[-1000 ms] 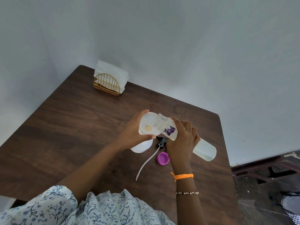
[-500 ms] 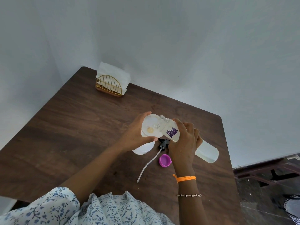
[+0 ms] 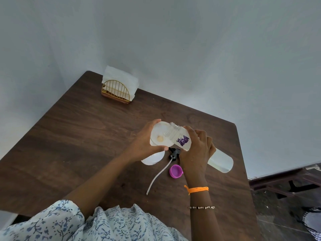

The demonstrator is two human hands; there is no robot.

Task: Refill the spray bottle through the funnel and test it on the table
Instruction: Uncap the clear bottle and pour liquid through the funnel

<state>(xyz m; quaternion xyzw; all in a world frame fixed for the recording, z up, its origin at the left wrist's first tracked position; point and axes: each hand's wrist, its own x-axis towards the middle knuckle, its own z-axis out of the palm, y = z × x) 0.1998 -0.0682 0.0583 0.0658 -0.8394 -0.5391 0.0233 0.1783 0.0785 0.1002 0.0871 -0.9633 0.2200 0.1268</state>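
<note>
The spray bottle point(image 3: 153, 158) is standing on the table point(image 3: 73, 140), right under the funnel point(image 3: 160, 134). Only its white rounded side is peeking out below the left hand point(image 3: 144, 145). The funnel is sitting on top of it, and the left hand is wrapping its fingers and thumb around the funnel's rim to keep it steady.

The right hand point(image 3: 198, 150) is gripping a clear refill bottle point(image 3: 219, 160) around its middle. That bottle is tipping down, with its open neck poking over the funnel's wide mouth. Its far end is sticking out past the hand, up and to the right. A purple label is showing near the neck. It is too hard to see if liquid is running out right now, but the pouring looks like it is going on.

Just below the hands, the black spray head point(image 3: 173, 153) is lying on the table with its long white tube point(image 3: 159, 176) trailing toward the person. So the top is already off. A small purple cap point(image 3: 175, 171) is lying next to it, open side up. It probably belongs to the refill bottle.

So the opening part looks done and the filling part is happening. What is left, I think: stop pouring, take the funnel away, screw the spray head back on, and squirt the table to try it.

Far back in the corner, a gold napkin holder point(image 3: 116, 92) is standing with white napkins in it, well apart from everything else.
</note>
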